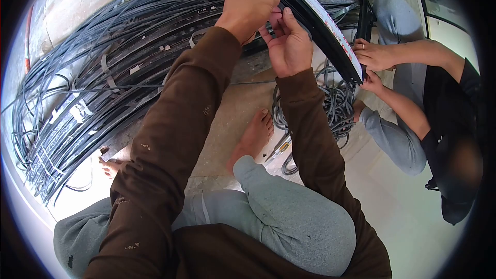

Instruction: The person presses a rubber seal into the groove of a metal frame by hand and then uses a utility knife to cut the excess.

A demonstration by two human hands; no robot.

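A long black rail (pixel 330 44) with a white, red-lettered strip along it crosses the upper right. My left hand (pixel 249 11) is closed at the rail's near edge, its fingertips pinched together and largely hidden. Just beside it, my right hand (pixel 291 46) has its palm partly turned up, fingers curled and thumb raised. The fingertips of both hands meet at a small dark piece (pixel 281 7) against the rail, too small to name. Behind my left hand runs a thick bundle of black cables (pixel 155 26).
At the right, another person crouches, their two hands (pixel 374 57) at the rail's lower end. A coil of grey cable (pixel 336 103) lies on the floor below my right forearm. A yellow-handled tool (pixel 280 148) lies near my bare foot (pixel 256 134). Strips of tape wrap the bundle.
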